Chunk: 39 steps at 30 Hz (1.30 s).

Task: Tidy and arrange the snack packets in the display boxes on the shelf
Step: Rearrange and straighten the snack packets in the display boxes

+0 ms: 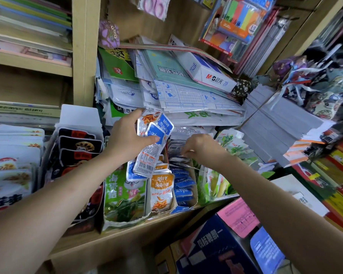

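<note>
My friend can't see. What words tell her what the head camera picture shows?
A person's left hand holds a bunch of blue and silver snack packets above a display box on a shelf. The right hand reaches into that box.

Left grip [127,135]: holds blue-and-orange foil snack packets [147,155]. Right grip [202,147]: touching blue packet row [183,183], torn cardboard display box [195,194].

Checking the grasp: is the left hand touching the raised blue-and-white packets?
Touching. In the head view the left hand pinches the blue-and-white packets between thumb and fingers.
</note>
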{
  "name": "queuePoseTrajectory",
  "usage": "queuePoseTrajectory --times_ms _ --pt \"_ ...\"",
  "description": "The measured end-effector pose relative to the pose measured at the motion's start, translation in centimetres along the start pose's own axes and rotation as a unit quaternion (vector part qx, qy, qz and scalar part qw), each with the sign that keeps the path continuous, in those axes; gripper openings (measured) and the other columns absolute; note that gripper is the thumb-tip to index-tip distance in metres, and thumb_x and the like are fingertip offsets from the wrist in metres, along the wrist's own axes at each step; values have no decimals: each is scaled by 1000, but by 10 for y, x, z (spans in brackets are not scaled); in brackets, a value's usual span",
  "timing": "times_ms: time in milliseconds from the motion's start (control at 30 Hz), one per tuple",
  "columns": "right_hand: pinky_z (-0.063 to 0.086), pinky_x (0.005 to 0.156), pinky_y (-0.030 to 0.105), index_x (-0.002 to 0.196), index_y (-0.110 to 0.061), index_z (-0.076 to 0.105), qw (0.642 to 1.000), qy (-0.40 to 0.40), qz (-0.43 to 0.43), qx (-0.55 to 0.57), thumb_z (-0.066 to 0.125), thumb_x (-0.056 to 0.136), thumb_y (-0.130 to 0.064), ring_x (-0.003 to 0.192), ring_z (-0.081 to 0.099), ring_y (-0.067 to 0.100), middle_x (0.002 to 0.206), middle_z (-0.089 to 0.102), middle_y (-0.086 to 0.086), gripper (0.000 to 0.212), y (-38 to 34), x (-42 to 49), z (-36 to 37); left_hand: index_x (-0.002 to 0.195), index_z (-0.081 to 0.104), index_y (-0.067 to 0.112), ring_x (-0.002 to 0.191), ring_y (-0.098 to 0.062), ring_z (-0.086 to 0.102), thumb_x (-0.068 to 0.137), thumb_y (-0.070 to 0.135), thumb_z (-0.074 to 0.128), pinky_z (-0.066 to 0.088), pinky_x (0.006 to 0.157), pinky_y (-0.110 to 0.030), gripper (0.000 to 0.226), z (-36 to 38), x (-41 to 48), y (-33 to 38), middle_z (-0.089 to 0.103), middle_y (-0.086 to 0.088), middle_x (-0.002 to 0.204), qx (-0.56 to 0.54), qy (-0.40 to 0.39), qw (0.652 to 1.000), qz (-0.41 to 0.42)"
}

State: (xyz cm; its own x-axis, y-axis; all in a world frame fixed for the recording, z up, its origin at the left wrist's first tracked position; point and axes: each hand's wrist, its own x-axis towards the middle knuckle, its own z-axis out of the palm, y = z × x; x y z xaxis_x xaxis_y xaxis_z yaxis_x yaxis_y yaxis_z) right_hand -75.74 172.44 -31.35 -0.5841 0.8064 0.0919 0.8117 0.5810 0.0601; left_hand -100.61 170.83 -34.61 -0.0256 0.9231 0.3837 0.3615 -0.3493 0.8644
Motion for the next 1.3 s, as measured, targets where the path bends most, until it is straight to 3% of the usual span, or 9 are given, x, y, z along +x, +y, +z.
queuePoseTrajectory --times_ms 167,367,467,567,700,833,967,1133,1300 --pt "53 82 16 117 -16 74 979 -6 147 140 80 80 -12 85 67 7 99 76 0 37 0 2 -3 126 61 13 100 -19 65 70 27 90 54 89 -42 64 0 0 -2 70 0 113 4 -4 1000 6" --pt "45 78 6 119 -26 70 978 15 130 163 88 70 -38 89 58 -13 106 66 -17 54 -6 -52 -17 128 60 11 105 -21 64 70 28 90 52 90 -41 68 1 -1 -3 69 -2 119 11 -6 1000 12" --pt "50 84 21 118 -22 72 991 10 96 88 86 74 -32 94 59 3 107 68 -11 47 -10 -67 3 129 59 10 106 -20 63 70 29 90 51 88 -36 69 1 -1 -3 69 -2 120 10 -9 1000 11" --pt "57 70 42 96 -14 77 988 120 66 69 77 82 -14 80 67 21 86 74 1 14 -13 -62 23 124 61 10 101 -17 64 71 27 90 48 82 -31 63 2 -3 0 70 0 115 8 -8 1000 12" --pt "56 53 35 80 -11 79 981 183 62 21 71 78 -5 63 66 27 66 70 5 11 -10 -38 37 112 64 14 86 -6 63 69 22 91 48 74 -23 51 2 -5 3 70 7 102 2 -4 1000 15" --pt "50 39 32 60 -12 71 994 97 36 -42 82 56 13 43 53 24 48 56 5 27 -10 -13 55 112 64 15 89 -9 63 70 22 91 45 71 -22 50 3 -6 4 69 7 103 6 -7 1000 18" --pt "57 63 33 85 -9 77 984 147 81 54 80 77 -8 66 65 25 74 70 7 9 -11 -25 45 113 64 15 88 -7 64 70 22 91 46 72 -20 51 2 -5 5 69 8 103 2 -9 1000 20" --pt "55 86 26 121 -13 70 956 203 162 139 83 79 -16 95 63 14 120 65 0 43 -5 -41 26 112 65 13 85 6 60 70 22 91 47 72 -18 50 1 -5 3 68 11 98 4 -12 1000 20" --pt "55 89 37 105 -14 78 967 95 204 122 76 85 -11 91 68 19 103 75 3 21 -1 -18 16 110 64 13 87 -7 64 69 23 91 49 73 -24 50 1 -6 4 71 6 103 5 -10 1000 24"
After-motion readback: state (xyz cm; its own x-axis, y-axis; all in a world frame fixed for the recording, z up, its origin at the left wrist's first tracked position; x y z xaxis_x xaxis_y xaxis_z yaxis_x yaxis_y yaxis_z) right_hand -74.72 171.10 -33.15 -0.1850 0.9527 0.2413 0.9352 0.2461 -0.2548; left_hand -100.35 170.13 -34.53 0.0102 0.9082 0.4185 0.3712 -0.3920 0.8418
